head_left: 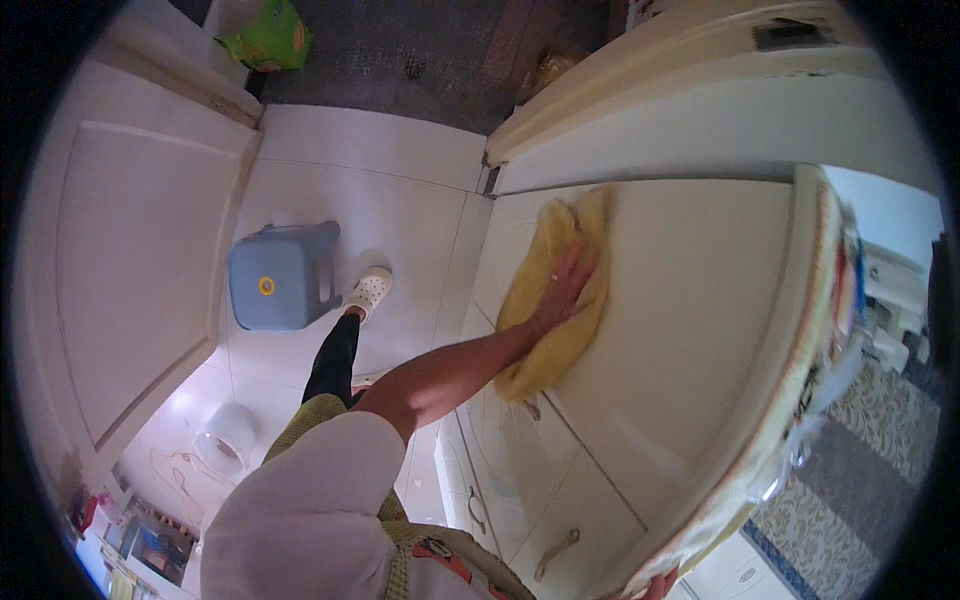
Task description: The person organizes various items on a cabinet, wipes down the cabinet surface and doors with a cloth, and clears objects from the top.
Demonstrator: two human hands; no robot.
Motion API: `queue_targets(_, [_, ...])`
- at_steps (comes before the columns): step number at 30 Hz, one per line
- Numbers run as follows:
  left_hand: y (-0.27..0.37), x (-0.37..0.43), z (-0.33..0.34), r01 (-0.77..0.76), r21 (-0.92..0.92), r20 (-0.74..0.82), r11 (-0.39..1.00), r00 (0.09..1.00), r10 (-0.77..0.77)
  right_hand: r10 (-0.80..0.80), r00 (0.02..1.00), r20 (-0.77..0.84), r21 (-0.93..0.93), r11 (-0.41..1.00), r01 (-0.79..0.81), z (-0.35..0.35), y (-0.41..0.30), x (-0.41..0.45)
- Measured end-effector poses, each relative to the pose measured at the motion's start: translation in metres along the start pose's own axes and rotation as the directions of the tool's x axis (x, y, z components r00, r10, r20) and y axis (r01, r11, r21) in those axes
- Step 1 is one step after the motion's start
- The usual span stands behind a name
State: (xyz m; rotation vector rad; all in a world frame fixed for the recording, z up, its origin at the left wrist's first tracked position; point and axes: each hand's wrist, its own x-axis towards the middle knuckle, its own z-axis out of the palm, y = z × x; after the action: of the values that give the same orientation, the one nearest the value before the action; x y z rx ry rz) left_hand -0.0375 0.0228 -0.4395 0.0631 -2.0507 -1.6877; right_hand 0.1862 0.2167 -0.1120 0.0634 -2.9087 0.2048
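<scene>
My left hand (566, 285) presses a yellow cloth (555, 360) against the white panel (690, 300) of a cabinet. The hand and the cloth are slightly blurred, and the fingertips partly sink into its folds. Below the cloth, a drawer or door front bears a curved handle (557, 553). At the bottom edge of the picture only the fingers of my right hand (660, 585) show, by the cabinet's light-coloured top edge (795, 360). What lies under those fingers cannot be made out.
A blue plastic stool (277, 277) stands on the tiled floor near my white clog (371, 289). To the left is a white panelled door (150, 262). A round white container (227, 439) and a thin cord lie lower left. A green bag (274, 37) sits beyond the doorway.
</scene>
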Motion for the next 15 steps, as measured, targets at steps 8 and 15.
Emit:
queue_targets(8, [-0.154, -0.093, 0.031, 0.605, -0.081, 0.015, 0.792, 0.795, -0.606, 0.102, 0.995, 0.02, -0.047, 0.994, -0.101, 0.041, 0.008, 0.02])
queue_targets(15, [-0.183, -0.205, 0.037, 0.85, -0.058, 0.15, 0.524, 0.527, -0.837, 0.167, 0.986, 0.022, -0.057, 0.985, -0.165, 0.055, 0.015, 0.022])
